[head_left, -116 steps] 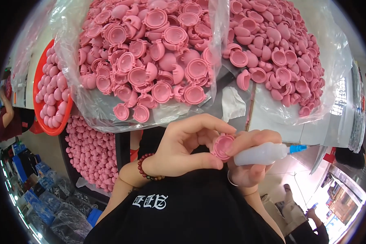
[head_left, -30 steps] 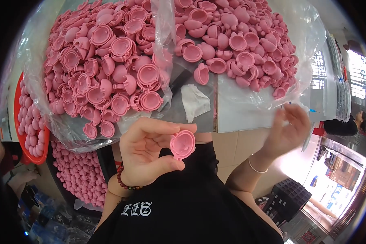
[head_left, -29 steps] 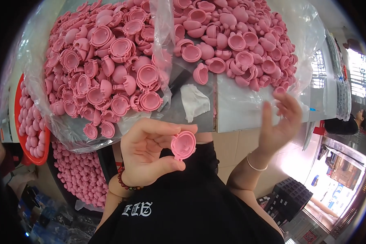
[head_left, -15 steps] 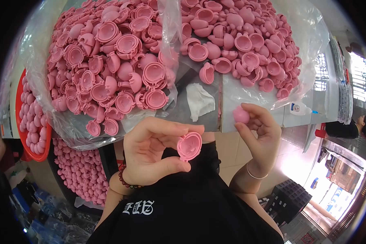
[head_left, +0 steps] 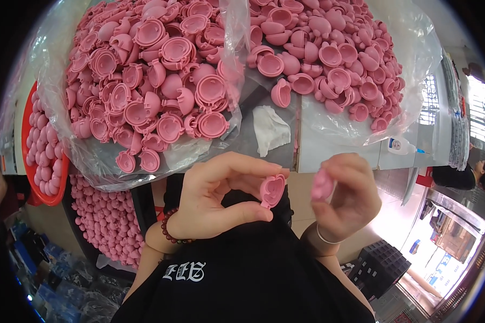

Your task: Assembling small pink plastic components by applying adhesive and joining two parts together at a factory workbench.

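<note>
Between thumb and fingers my left hand (head_left: 221, 196) pinches a pink plastic half-shell (head_left: 272, 191), its hollow side turned toward the right. My right hand (head_left: 350, 194) grips a second pink half-shell (head_left: 321, 184), rounder and slightly blurred, by thumb and fingertips. The two pieces face each other at the same height, with a gap between them, in front of the table edge. Beyond my left hand lies a heap of pink half-shells with rims (head_left: 167, 86). Another heap of smoother pink half-shells (head_left: 334, 59) spreads beyond my right hand.
Clear plastic sheeting (head_left: 105, 175) lies under the heaps. A white cloth (head_left: 271, 130) and a small glue bottle (head_left: 400, 146) rest on the table. At the left stand a red basket (head_left: 66, 177) of pink balls and, lower, a dark bin of more pink balls (head_left: 108, 226). Black crates (head_left: 380, 266) are at lower right.
Both hands have moved closer together; the right hand came down and turned its half-shell toward the left one. My left hand shifted right, tilting its half-shell sideways.
</note>
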{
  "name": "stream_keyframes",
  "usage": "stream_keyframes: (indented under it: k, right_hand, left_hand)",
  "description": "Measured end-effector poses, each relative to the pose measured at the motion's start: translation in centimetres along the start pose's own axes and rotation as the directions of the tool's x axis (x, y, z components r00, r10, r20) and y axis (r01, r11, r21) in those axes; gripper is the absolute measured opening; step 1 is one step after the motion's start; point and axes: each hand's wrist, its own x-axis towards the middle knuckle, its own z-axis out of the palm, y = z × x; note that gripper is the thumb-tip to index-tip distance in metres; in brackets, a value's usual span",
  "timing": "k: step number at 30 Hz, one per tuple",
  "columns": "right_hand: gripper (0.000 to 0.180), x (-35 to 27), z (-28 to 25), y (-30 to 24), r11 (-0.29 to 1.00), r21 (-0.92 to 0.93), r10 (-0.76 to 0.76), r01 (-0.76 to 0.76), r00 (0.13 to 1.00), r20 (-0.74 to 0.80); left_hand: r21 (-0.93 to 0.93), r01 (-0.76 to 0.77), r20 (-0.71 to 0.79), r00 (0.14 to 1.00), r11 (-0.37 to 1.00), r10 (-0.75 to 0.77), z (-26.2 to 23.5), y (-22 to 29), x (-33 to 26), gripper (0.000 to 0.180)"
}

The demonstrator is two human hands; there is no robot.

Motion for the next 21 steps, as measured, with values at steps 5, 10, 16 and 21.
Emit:
stream_keyframes:
  k: [5, 10, 16, 21]
  right_hand:
    - [0.041, 0.1, 1.7, 0.4, 0.978, 0.072, -0.205, 0.194, 0.954, 0.22]
    - [0.04, 0.1, 2.0, 0.5, 0.977, 0.072, -0.21, 0.199, 0.952, 0.224]
    - [0.039, -0.3, 2.3, 0.3, 0.967, -0.054, -0.233, 0.248, 0.952, 0.199]
    - [0.036, -1.1, 2.4, 0.5, 0.921, -0.175, -0.323, 0.349, 0.933, 0.162]
  left_hand:
    - [0.047, 0.012, 0.032, 0.999, 0.999, -0.013, -0.2, -0.1, -0.1, 0.047]
    - [0.108, -0.034, 0.01, 0.999, 0.994, 0.033, -0.3, 0.0, -0.1, 0.043]
    - [0.067, -0.034, -0.01, 0.999, 0.997, 0.035, -0.3, -0.1, 0.0, 0.046]
    - [0.215, -0.167, 0.028, 0.986, 0.962, 0.165, -0.7, -0.4, 0.5, 0.05]
